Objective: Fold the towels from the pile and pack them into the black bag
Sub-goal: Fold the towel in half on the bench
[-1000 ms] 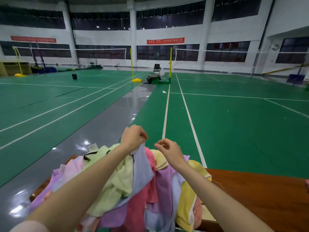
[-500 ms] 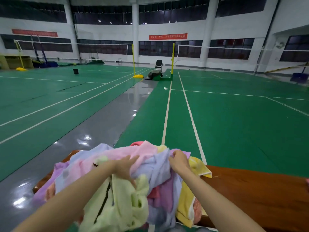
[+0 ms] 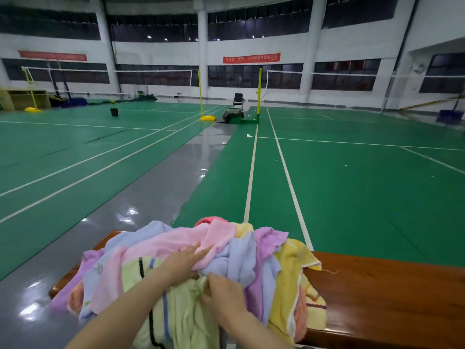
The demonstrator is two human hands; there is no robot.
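Head view: the red banners (image 3: 251,58) on the far wall carry writing too small to read. A glossy wooden bench (image 3: 377,298) stands on green badminton courts; its right part is bare. The towel pile (image 3: 226,253) covers its left end, spilling over the near edge. Left hand (image 3: 185,260) presses a pink towel (image 3: 176,241), fingers straight. Right hand (image 3: 224,295) pinches a pale green towel (image 3: 186,316).

We can't read the red banner (image 3: 251,58), too small. Pale green towel (image 3: 191,313) runs off the bottom edge; table (image 3: 392,298) cut off at right.
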